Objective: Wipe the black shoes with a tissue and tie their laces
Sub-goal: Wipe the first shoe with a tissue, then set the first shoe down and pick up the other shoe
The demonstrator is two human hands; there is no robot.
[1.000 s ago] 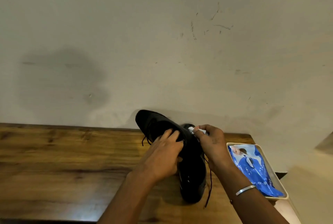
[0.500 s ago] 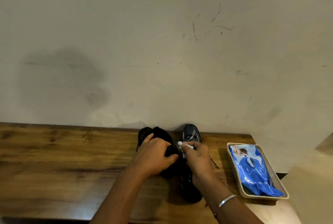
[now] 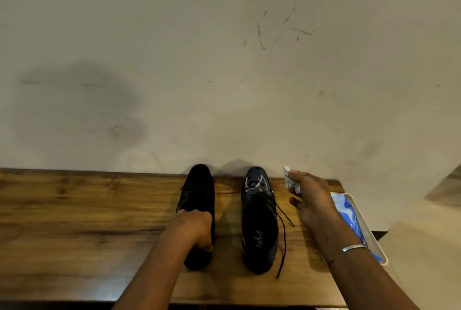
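Note:
Two black shoes stand side by side on the wooden table (image 3: 74, 210), toes toward the wall. My left hand (image 3: 195, 227) grips the opening of the left shoe (image 3: 199, 190). The right shoe (image 3: 259, 222) stands free, and its untied dark laces (image 3: 283, 222) trail down its right side onto the table. To the right of that shoe, my right hand (image 3: 311, 197) hovers above the table and pinches a small crumpled white tissue (image 3: 288, 177) between its fingertips.
A cream tray (image 3: 361, 222) with a blue tissue packet (image 3: 349, 220) lies at the table's right edge, partly under my right forearm. The pale wall runs directly behind the shoe toes. A silver bangle (image 3: 354, 247) sits on my right wrist.
The left shoe, held tilted up a second ago, now stands flat on the table beside the right one. My right hand with the tissue has moved off the shoes to the right.

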